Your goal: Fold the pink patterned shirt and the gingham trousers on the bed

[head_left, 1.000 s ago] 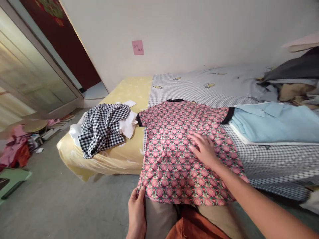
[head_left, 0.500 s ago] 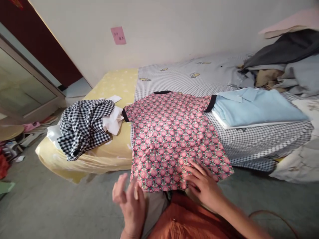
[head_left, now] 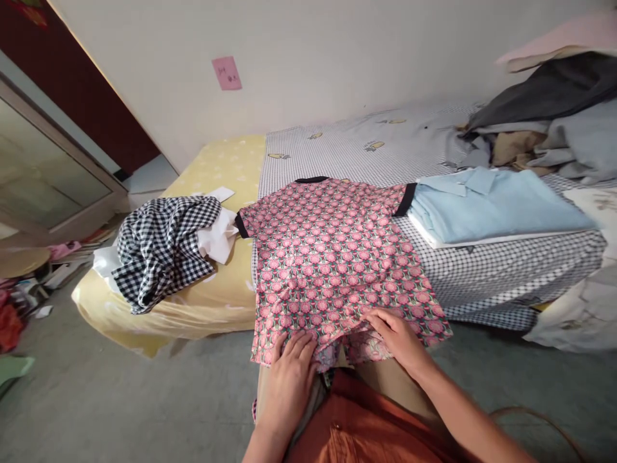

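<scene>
A pink floral short-sleeved shirt (head_left: 332, 257) with black collar and cuffs lies spread over the bed, its hem hanging over the front edge toward my lap. Flat on the lower left of the shirt rests my left hand (head_left: 292, 370), fingers out and slightly apart. My right hand (head_left: 398, 337) pinches the shirt's hem between thumb and fingers and lifts it, so the fabric is folded up there and an underlayer shows below. Right of the shirt is a folded light blue collared shirt (head_left: 506, 206) on top of white cloth. A crumpled black-and-white checked garment (head_left: 166, 247) lies at the left.
The bed has a yellow sheet (head_left: 226, 164) on the left and a checked sheet (head_left: 308, 154) on the right. Dark and grey clothes (head_left: 544, 96) are heaped at the far right. Whitish fabric (head_left: 573, 315) hangs at the right edge. Assorted items (head_left: 29, 283) lie on the floor at left.
My left hand has come down from the air onto the shirt's lower left. My right hand has closed on the hem and raised it.
</scene>
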{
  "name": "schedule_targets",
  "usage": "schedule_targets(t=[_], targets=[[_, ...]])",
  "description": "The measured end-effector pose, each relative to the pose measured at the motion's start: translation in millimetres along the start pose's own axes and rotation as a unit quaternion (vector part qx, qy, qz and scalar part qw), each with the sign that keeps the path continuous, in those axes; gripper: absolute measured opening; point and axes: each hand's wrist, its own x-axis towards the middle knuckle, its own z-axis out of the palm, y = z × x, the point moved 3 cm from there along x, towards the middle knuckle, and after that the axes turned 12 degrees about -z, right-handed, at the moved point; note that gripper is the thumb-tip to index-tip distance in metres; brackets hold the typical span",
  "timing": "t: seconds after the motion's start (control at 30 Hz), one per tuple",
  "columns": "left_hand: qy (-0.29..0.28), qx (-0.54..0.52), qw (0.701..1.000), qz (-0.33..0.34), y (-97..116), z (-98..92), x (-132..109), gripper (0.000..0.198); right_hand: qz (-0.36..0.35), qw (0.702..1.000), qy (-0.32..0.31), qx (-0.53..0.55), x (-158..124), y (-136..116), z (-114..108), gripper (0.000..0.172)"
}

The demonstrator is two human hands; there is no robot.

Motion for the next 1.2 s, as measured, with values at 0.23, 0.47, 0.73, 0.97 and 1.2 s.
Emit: schedule_targets(t=[0.23,0.47,0.73,0.97,1.2], targets=[[0.158,-0.005,0.987,0.0,-12.5,-14.7,2.0,0.017,-0.091,0.996,0.011,-0.006,-16.7,-36.8,-5.4,0.039],[0.196,-0.004,0.979,0.058,-23.1,-29.7,0.0,0.022,-0.173,0.982,-0.053,-0.052,-23.3,-59.3,-2.7,0.031],[0.249,0.008,0.963,0.103,-32.5,-16.7,-15.7,0.02,-0.155,0.975,-0.139,-0.075,-25.4,-47.9,0.5,0.032],[0.223,0.066,0.972,0.029,-36.5,-21.7,-9.0,0.038,-0.105,0.979,-0.174,-0.009,-27.8,-46.0,-10.6,0.036],[0.3,-0.001,0.954,0.0,-30.3,-36.6,-7.6,0.021,-0.101,0.98,-0.167,0.043,-29.6,-44.3,-15.6,0.033]])
